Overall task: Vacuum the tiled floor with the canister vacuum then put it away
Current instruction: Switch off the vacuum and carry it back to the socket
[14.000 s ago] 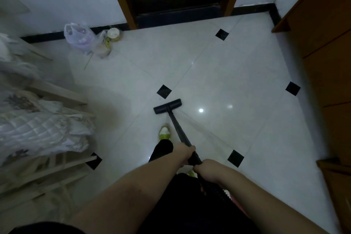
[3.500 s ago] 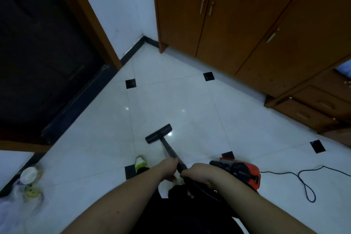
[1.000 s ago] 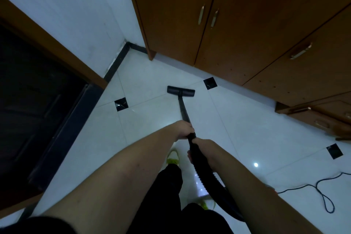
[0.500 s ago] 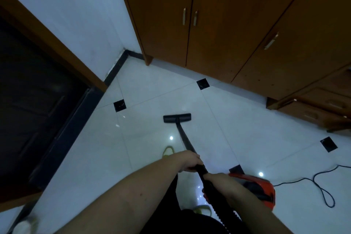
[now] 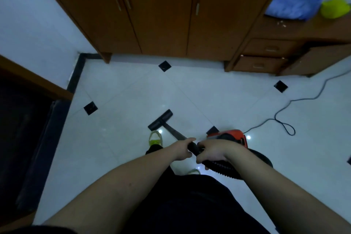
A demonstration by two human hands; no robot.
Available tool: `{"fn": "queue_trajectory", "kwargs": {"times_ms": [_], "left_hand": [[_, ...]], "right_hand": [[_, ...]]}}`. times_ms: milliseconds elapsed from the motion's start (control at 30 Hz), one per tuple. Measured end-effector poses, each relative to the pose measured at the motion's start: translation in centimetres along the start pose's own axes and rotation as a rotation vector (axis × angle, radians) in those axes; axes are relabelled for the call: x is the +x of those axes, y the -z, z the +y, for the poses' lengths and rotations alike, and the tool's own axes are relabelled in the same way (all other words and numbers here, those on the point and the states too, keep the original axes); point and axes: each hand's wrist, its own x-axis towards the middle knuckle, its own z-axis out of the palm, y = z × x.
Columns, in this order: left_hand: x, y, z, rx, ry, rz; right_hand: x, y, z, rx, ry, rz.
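- Left hand [image 5: 182, 149] grip wraps the black wand [image 5: 175, 133] at its upper end, fingers curled round it.
- Right hand [image 5: 212, 153] grip is clamped just behind the left, on the joint where the ribbed hose [image 5: 226, 167] meets the wand; the two grips nearly touch.
- Floor head [image 5: 160, 120] lies flat on the tiled floor [image 5: 123, 91], ahead and a bit left of both grips, near the yellow-green shoe [image 5: 155, 137].
- Orange canister [image 5: 230, 136] sits on the floor just beyond the right grip, partly hidden by that hand; power cord [image 5: 281, 118] trails off further right toward the desk [image 5: 311, 30].
- Wardrobe [image 5: 161, 15] stands well ahead of the grips.
- Handling, judged: wand stiff and light, steers well from the two-hand hold up top; hose soft and springy, so it tugs back on the right grip.
- Canister looks the heavy part; to put it away, take hold at its dark top handle, not by the hose.
- Cord is limp and a snag risk once the canister rolls.
- Step judged: vacuuming mid-stroke, putting away not yet begun.
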Motion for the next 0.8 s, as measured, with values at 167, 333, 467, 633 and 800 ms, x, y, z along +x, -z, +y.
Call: {"fn": "queue_trajectory", "kwargs": {"times_ms": [167,333,467,633,800], "left_hand": [[0.8,-1.1,2.5,0.187,-0.122,0.04],[2.8,-0.7,4.2,0.243,-0.323,0.054],[4.7,0.7,6.5,0.251,-0.359,0.06],[6.6,2.8,9.4,0.254,-0.367,0.08],[8.7,3.6,12.2,0.216,-0.34,0.096]], "right_hand": [[-2.7,0.3,1.2,-0.204,-0.043,0.138],[-2.5,1.1,3.2,-0.353,-0.057,0.343],[-2.4,2.6,5.1,-0.413,-0.037,0.592],[-3.2,5.5,8.7,-0.275,0.077,1.014],[-5.6,6.1,14.7,0.324,0.072,1.452]]}}
